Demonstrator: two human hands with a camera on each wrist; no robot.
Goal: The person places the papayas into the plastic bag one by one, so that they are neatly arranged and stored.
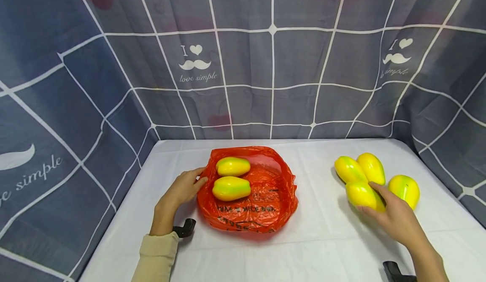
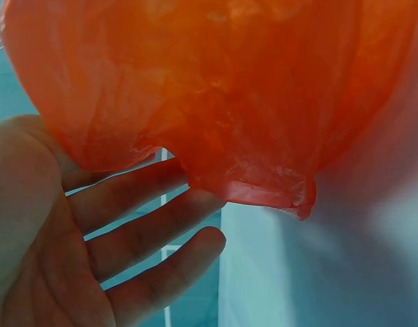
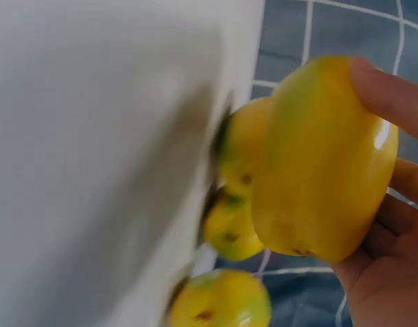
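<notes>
An orange plastic bag [image 1: 262,202] lies open on the white table [image 1: 322,239] with two yellow-green fruits [image 1: 233,166] [image 1: 231,188] inside. My left hand [image 1: 199,177] touches the bag's left rim. In the left wrist view its fingers [image 2: 151,235] lie straight and spread under the bag [image 2: 215,88], and the thumb is hidden. At the right, my right hand [image 1: 381,209] grips a yellow fruit [image 1: 360,194] from a cluster. In the right wrist view that fruit [image 3: 318,157] sits in the palm with a fingertip [image 3: 389,92] over its top.
Three more yellow fruits [image 1: 348,169] [image 1: 372,167] [image 1: 404,189] lie on the table around the gripped one. A grey checked cloth [image 1: 273,62] walls the table at the back and both sides. Black wrist mounts [image 1: 184,227] [image 1: 395,271] show near the front edge.
</notes>
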